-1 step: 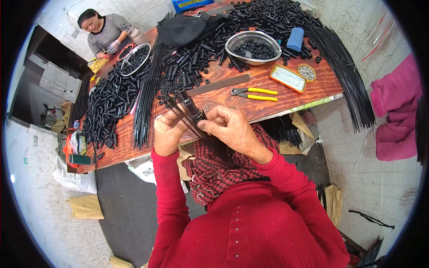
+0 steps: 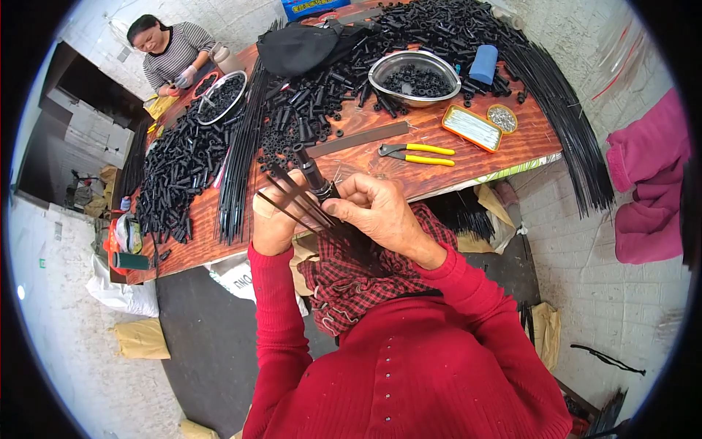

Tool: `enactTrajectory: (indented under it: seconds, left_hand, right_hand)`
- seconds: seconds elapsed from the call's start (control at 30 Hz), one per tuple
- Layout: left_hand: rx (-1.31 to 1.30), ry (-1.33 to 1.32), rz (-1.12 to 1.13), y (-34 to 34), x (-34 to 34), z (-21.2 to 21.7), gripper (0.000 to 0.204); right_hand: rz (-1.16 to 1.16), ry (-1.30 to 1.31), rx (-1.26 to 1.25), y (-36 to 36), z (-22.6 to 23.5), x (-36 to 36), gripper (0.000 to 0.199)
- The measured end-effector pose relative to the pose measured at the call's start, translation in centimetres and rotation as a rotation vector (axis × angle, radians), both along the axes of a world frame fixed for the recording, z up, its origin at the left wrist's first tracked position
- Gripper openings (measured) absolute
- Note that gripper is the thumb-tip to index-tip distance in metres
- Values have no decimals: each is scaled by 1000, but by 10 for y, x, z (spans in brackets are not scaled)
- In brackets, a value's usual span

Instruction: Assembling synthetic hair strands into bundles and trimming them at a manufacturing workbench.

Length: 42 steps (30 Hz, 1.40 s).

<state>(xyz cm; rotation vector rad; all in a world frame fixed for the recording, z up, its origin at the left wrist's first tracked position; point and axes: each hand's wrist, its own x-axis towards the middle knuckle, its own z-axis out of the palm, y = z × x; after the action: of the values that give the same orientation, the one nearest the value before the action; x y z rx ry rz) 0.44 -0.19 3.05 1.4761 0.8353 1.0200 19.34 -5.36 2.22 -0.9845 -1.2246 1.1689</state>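
Note:
Above my lap I hold a black ringed tube (image 2: 311, 174) upright and slightly tilted, with several thin black rods (image 2: 296, 203) fanning up beside it. My left hand (image 2: 274, 223) is closed round the piece from the left, its fingers partly behind the rods. A pale patch or tape wraps one of its fingers. My right hand (image 2: 384, 219) pinches with thumb and forefinger at the tube's lower collar; whether a small part sits in that pinch is hidden. The rods' lower ends blur into shadow over the red checked cloth (image 2: 340, 282) on my lap.
On the wooden table (image 2: 351, 157) lie yellow-handled cutters (image 2: 417, 154), a flat dark bar (image 2: 358, 139), a tray of white sticks (image 2: 472, 128), a metal bowl of black rings (image 2: 414, 80), and heaps of black tubes (image 2: 175, 183). A co-worker (image 2: 175, 55) sits at the far left.
The thin black rods have spread wider apart and tipped further left. My left fingers have shifted slightly; my right hand stays at the tube's collar.

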Motion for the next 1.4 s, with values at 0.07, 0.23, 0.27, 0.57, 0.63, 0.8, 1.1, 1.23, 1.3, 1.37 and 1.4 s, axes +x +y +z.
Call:
enactTrajectory:
  seconds: [0.07, 0.23, 0.27, 0.57, 0.63, 0.8, 1.1, 1.23, 1.3, 1.37, 1.4]
  left_hand:
    - [-1, 50, 34, 0, 1, 0, 27]
    - [42, 100, 42, 3, 0, -1, 28]
    - [48, 95, 50, 3, 1, -1, 29]
    - [52, 45, 62, 0, 7, 4, 27]
    - [34, 56, 78, -2, 8, 6, 26]
    - [12, 13, 66, -4, 11, 6, 26]
    - [81, -70, 100, -1, 6, -9, 21]
    - [63, -107, 89, -2, 8, -6, 20]
    - [61, -83, 109, -3, 9, -4, 19]
    - [55, -86, 107, -3, 8, -5, 20]
    - [51, -92, 104, -2, 7, -6, 20]
  right_hand:
    - [45, 55, -14, -1, -2, 0, 14]
    - [83, 127, -27, 0, -6, -2, 13]
    - [96, 118, -30, 1, -6, -2, 14]
    - [87, 99, -53, 2, -1, 0, 16]
    - [111, 134, -79, 6, 0, 2, 18]
    - [128, 126, -101, 10, -5, 2, 18]
    - [219, 221, -92, 8, -10, 5, 26]
    - [218, 223, -116, 10, -13, 4, 24]
    - [223, 236, -132, 10, -13, 3, 24]
    - [206, 193, -159, 10, -10, 3, 22]
    - [205, 194, -160, 10, -11, 2, 22]
